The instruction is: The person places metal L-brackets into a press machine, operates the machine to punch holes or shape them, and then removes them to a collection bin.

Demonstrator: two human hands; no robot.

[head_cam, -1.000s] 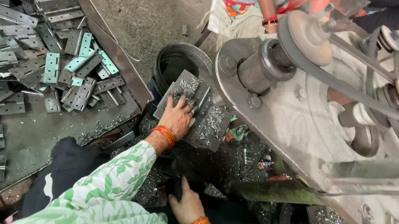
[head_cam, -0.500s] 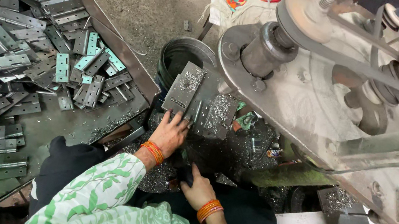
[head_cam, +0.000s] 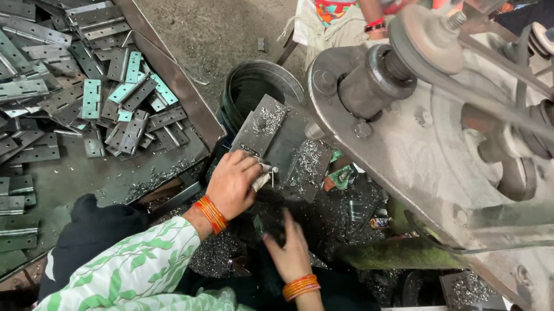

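Observation:
My left hand (head_cam: 234, 182) rests at the near edge of a grey steel plate (head_cam: 273, 132) strewn with metal shavings, its fingers closed around a small silvery metal piece (head_cam: 261, 178). Just below and to the right, my right hand (head_cam: 289, 247) lies palm down on dark, shaving-covered parts under the machine; whether it grips anything is hidden. Both wrists carry orange bangles, and a green-and-white patterned sleeve covers my left arm.
A large belt-driven machine with a big flywheel (head_cam: 445, 147) fills the right side. On the left, a rusty metal tray (head_cam: 176, 81) holds several grey and teal hinge plates. A dark bucket (head_cam: 258, 88) stands behind the plate. Another person (head_cam: 361, 3) sits at the top.
The view has swung so the tray and machine sit lower and closer. My left hand has drawn back from the plate toward me and closed on a small piece. My right hand moved up beside it.

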